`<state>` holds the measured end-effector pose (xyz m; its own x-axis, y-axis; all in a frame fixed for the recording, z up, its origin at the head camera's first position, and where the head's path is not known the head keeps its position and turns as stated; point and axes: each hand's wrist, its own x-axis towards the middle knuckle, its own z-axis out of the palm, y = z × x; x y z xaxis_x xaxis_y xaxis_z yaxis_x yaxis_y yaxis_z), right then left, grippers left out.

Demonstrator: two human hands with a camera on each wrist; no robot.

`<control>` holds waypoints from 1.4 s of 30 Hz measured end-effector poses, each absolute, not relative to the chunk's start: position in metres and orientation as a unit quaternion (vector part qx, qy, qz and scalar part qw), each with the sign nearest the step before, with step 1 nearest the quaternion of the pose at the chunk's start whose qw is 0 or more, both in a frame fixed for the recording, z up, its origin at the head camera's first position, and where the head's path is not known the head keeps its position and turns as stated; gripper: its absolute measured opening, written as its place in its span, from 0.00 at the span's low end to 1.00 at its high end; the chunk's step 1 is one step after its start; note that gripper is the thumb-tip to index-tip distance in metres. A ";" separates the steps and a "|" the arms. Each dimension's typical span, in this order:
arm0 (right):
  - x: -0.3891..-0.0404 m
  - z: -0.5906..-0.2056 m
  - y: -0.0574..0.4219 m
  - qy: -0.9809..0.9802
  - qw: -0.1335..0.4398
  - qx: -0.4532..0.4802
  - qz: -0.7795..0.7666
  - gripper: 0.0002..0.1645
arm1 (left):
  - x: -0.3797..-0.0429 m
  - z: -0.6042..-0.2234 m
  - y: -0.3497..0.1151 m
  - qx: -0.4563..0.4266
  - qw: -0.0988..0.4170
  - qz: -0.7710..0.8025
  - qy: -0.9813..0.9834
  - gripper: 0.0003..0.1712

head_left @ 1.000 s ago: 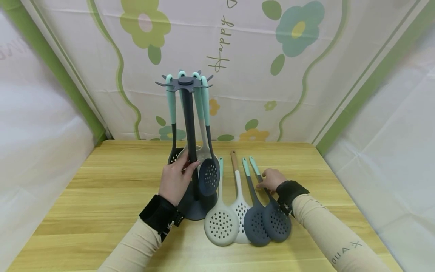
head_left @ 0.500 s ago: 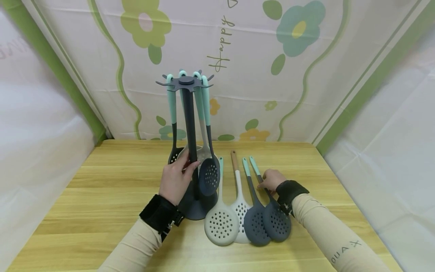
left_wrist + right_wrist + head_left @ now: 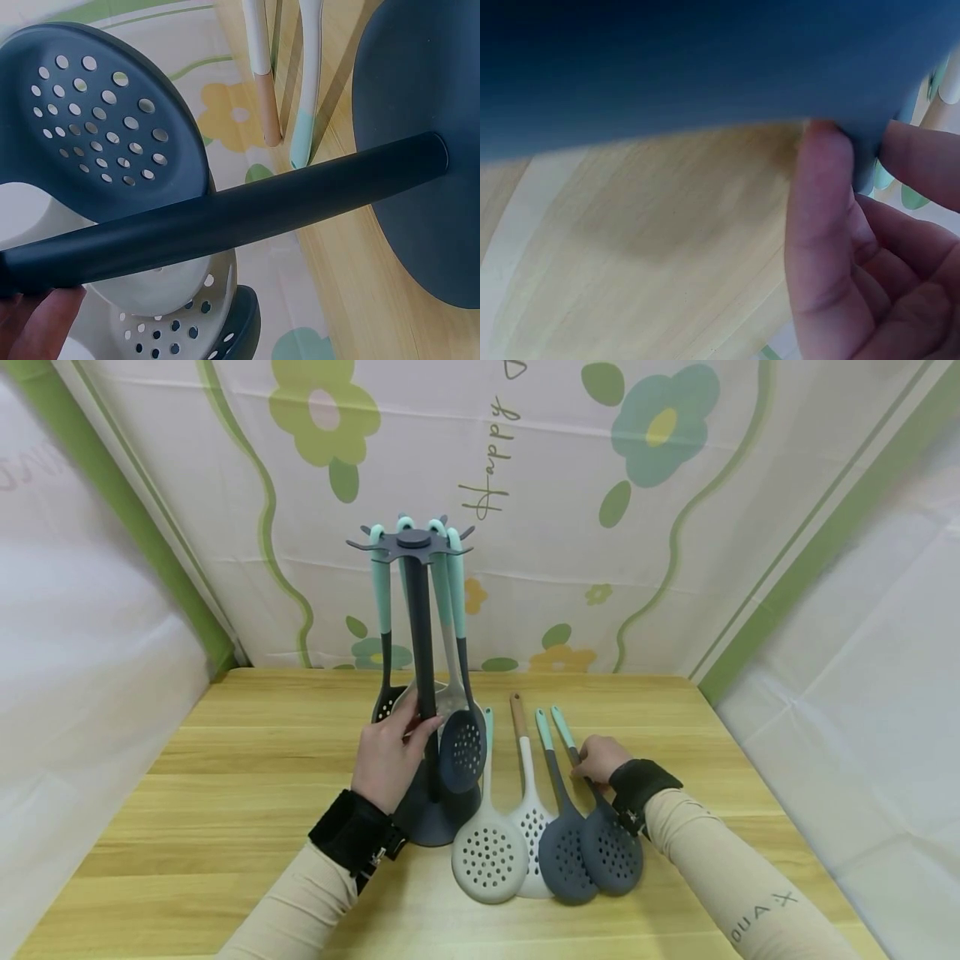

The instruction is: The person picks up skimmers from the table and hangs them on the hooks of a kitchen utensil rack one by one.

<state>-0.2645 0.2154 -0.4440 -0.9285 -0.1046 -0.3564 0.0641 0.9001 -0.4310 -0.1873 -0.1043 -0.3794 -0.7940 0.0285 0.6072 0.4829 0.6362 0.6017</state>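
The shaft of the rightmost dark skimmer (image 3: 612, 850) is pinched by the right hand (image 3: 602, 757), the thumb and fingertips being set narrowly about it. This skimmer is placed toward the right edge of the wooden table (image 3: 225, 793), well in from that edge. Its mint handle end is pointed at the far edge and a little left; its perforated head is turned toward the near edge and slightly right, so the long axis is slanted between the two. Whether it is lifted at all cannot be told.

The upright post of the dark stand (image 3: 422, 643) is gripped by the left hand (image 3: 390, 760), the fingers being curled around it. Mint-handled utensils (image 3: 462, 752) are hung from its hooks, heads downward.

Between the stand and the held skimmer, a second dark skimmer (image 3: 567, 860), a white turner (image 3: 528, 777) and a pale skimmer (image 3: 490, 852) are laid side by side, handles directed at the far edge. The second dark skimmer's head is overlapped with the held one's in the head view.
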 end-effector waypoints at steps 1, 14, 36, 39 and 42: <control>-0.265 -0.444 0.216 0.956 0.188 -0.011 -0.225 0.12 | -0.187 -0.380 -0.104 -0.149 0.285 -0.399 -0.859 0.09; -0.266 -0.443 0.217 0.953 0.191 -0.016 -0.235 0.16 | -0.188 -0.381 -0.104 -0.155 0.300 -0.398 -0.853 0.09; -0.269 -0.421 0.220 0.946 0.191 -0.041 -0.259 0.19 | -0.189 -0.383 -0.104 -0.160 0.316 -0.389 -0.851 0.12; -0.269 -0.416 0.219 0.946 0.190 -0.049 -0.258 0.20 | -0.189 -0.384 -0.103 -0.160 0.316 -0.387 -0.852 0.11; -0.270 -0.413 0.219 0.946 0.187 -0.052 -0.259 0.21 | -0.189 -0.385 -0.103 -0.160 0.306 -0.392 -0.853 0.10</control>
